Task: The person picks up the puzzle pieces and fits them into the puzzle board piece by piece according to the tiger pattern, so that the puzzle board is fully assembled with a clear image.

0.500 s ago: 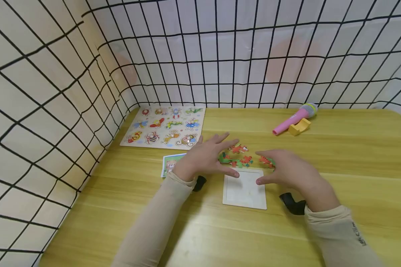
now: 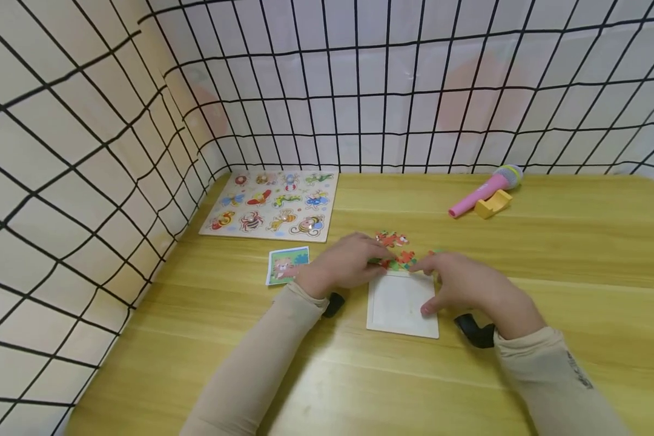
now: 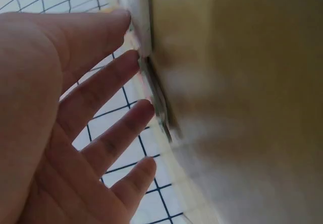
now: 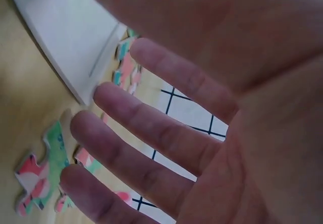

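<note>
A white square puzzle tray [image 2: 400, 306] lies on the table between the hands. Beyond its far edge are several red and green jigsaw pieces [image 2: 392, 240], partly covered by fingers. My left hand [image 2: 349, 261] reaches over the pieces at the tray's far left corner; in the left wrist view its fingers are spread, tips at or near a thin piece beside the tray. My right hand [image 2: 471, 290] is at the tray's right side, thumb over the right edge and fingers extended near the far right corner. Loose jigsaw pieces [image 4: 43, 171] lie beside its fingertips.
A small picture card [image 2: 287, 265] lies left of the left hand. Behind it is a wooden knob-puzzle board [image 2: 267, 206] with insects. A pink toy microphone [image 2: 476, 197] and a yellow block [image 2: 493, 204] lie at the back right. Black-gridded white walls [image 2: 381, 79] border the table.
My left hand has come down to the pieces and its spread fingers have drawn closer together. The right hand has shifted slightly left, toward the tray's far right corner.
</note>
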Action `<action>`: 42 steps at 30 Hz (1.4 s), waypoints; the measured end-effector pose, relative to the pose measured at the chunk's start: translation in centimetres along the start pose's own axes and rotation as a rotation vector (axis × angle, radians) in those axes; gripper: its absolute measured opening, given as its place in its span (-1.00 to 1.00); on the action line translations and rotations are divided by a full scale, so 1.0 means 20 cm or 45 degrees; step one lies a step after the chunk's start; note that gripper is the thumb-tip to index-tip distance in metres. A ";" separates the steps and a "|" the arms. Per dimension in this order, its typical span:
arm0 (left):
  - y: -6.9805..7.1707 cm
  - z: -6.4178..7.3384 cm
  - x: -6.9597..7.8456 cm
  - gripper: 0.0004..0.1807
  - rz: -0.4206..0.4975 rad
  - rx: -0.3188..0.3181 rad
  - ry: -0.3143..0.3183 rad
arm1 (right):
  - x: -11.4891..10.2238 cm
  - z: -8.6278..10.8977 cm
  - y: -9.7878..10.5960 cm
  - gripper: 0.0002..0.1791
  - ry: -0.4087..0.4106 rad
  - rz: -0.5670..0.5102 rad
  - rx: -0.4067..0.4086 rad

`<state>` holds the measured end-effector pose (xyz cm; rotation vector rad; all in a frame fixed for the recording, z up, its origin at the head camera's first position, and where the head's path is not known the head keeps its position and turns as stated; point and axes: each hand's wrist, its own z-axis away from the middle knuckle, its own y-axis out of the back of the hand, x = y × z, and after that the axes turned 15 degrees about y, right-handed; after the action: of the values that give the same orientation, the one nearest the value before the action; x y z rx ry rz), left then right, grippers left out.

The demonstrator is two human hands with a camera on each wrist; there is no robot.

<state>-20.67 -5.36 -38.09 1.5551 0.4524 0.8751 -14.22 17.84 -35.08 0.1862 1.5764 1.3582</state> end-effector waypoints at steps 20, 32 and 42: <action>-0.02 0.01 0.02 -0.55 -0.199 -0.100 0.250 | 0.01 -0.01 -0.04 -0.27 -0.022 0.116 -0.016; 0.00 0.02 -0.02 -0.58 -0.221 -0.095 0.347 | 0.02 -0.02 -0.03 -0.26 -0.023 0.098 -0.017; 0.02 0.03 -0.04 -0.56 -0.160 0.037 0.380 | 0.02 -0.02 -0.03 -0.25 -0.025 0.108 -0.030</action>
<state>-20.88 -6.43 -38.01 1.4100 0.7712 1.0100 -14.41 17.69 -35.87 0.2544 1.5505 1.4356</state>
